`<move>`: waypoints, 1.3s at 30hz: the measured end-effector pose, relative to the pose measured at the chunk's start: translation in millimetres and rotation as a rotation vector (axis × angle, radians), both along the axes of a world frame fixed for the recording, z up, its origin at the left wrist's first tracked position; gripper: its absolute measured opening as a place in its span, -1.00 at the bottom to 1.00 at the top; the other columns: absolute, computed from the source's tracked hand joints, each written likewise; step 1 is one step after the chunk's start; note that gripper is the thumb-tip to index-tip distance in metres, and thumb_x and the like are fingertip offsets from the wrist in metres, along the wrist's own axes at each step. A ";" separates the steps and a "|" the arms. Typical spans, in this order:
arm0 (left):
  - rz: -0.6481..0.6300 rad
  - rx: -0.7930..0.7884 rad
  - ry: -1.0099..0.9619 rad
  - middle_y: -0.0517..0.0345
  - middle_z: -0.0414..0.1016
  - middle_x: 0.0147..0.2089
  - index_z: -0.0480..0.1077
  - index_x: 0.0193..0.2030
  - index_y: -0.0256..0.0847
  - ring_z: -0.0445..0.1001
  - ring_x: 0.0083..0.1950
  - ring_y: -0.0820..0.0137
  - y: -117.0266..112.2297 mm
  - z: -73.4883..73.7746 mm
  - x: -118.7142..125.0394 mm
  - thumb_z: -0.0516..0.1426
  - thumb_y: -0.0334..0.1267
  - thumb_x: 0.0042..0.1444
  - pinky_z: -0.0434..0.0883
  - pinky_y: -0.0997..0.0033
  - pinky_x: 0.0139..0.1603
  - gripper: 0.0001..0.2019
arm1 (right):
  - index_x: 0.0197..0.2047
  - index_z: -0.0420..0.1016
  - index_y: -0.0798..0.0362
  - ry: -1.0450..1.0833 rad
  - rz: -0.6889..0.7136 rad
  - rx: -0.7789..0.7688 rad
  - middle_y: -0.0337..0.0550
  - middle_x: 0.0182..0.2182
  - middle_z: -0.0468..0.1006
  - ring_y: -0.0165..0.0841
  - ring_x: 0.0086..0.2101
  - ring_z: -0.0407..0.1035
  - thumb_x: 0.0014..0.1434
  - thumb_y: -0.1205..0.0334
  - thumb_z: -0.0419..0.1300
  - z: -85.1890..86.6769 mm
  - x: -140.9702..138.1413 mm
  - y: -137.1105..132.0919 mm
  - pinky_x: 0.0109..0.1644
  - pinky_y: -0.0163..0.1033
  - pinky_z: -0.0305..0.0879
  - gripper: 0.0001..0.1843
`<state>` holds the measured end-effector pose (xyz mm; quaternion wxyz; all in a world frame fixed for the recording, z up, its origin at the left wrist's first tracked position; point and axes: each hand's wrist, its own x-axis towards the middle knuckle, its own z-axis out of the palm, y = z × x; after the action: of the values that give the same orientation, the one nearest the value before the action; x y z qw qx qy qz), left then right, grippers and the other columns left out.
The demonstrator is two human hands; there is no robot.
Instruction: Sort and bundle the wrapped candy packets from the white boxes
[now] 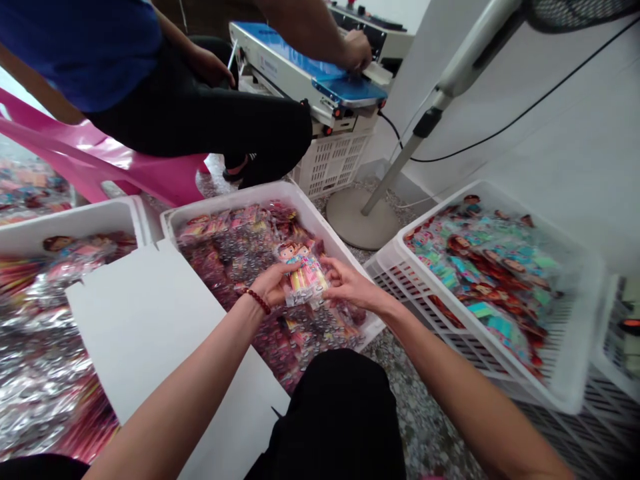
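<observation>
Between my two hands is a clear plastic packet [306,275] with printed cartoon figures and coloured strips inside. My left hand [274,283], with a dark red bead bracelet [259,301] at the wrist, grips its left edge between thumb and fingers. At the packet's right edge, my right hand [349,283] has its fingers and thumb bent around the side. Below both hands stands a white crate [320,223] full of similar shiny packets. A white board [150,320] lies beside it, under my left forearm.
Another white crate [575,320] of green and red packets stands on the right. Packets fill the crate [100,212] at left. A fan stand [373,217] rises behind. A seated person [200,120] works at a blue-topped machine [290,60], beside a pink chair [100,150].
</observation>
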<state>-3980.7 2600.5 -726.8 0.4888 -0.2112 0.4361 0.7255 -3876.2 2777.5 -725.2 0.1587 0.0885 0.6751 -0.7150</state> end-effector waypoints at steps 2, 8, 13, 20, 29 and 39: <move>-0.019 0.001 -0.021 -0.10 0.62 -0.31 0.48 -0.15 -0.41 0.61 -0.36 0.26 -0.8 -3.6 0.3 0.16 -0.48 0.16 0.58 0.26 -0.18 -0.87 | 0.24 0.22 0.00 0.028 -0.012 0.033 -0.36 -0.45 0.40 -0.44 -0.54 0.31 -0.06 0.26 0.33 -1.4 -0.2 -2.5 -0.45 -0.29 0.32 -0.22; -0.002 -0.003 -0.070 -0.10 0.62 -0.31 0.48 -0.11 -0.39 0.62 -0.32 0.24 -4.4 -1.4 0.4 0.12 -0.44 0.21 0.58 0.22 -0.16 -0.84 | 0.14 0.36 -0.02 -0.021 -0.120 -0.103 -0.34 -0.44 0.43 -0.42 -0.44 0.34 -0.13 0.24 0.37 -0.2 -2.3 -3.0 -0.32 -0.27 0.42 -0.29; -0.008 -0.005 -0.026 -0.07 0.62 -0.34 0.48 -0.15 -0.41 0.61 -0.36 0.27 -0.9 4.6 2.9 0.07 -0.48 0.23 0.58 0.18 -0.14 -0.84 | -0.06 0.48 0.01 -0.128 -0.162 -0.210 -0.21 -0.26 0.48 -0.36 -0.31 0.35 -0.09 0.04 0.39 -1.2 0.5 -1.4 -0.32 -0.25 0.44 -0.49; 0.027 0.000 0.084 -0.12 0.62 -0.30 0.48 -0.19 -0.43 0.61 -0.33 0.25 4.5 -1.7 7.2 0.11 -0.54 0.17 0.58 0.18 -0.12 -0.87 | -0.36 0.49 0.09 -0.012 -0.318 -0.036 -0.29 -0.45 0.48 -0.45 -0.42 0.30 -0.15 0.04 0.40 -30.7 -8.8 -12.2 -0.29 -0.34 0.25 -0.65; 0.164 -0.066 0.178 -0.02 0.59 -0.41 0.44 -0.22 -0.42 0.57 -0.45 0.31 10.0 -5.1 13.5 0.11 -0.59 0.14 0.61 0.19 -0.19 -0.88 | -0.23 0.52 0.09 -0.068 -0.315 -0.184 -0.24 -0.38 0.57 -0.41 -0.40 0.38 -0.19 0.11 0.43 -36.8 -12.4 -23.8 -0.25 -0.30 0.28 -0.57; 0.172 -0.013 0.126 -0.07 0.62 -0.33 0.46 -0.19 -0.42 0.63 -0.33 0.23 5.7 -25.0 7.6 0.19 -0.63 0.02 0.60 0.15 -0.12 -0.79 | -0.21 0.40 0.05 -0.042 -0.335 -0.144 -0.24 -0.39 0.55 -0.34 -0.38 0.41 -0.18 0.04 0.41 -46.8 -16.2 -33.4 -0.25 -0.24 0.34 -0.51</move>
<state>-3973.1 2606.2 -751.7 0.3950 -0.2051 0.4507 0.7738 -3892.4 2744.2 -772.0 0.0574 0.2028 0.5947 -0.7758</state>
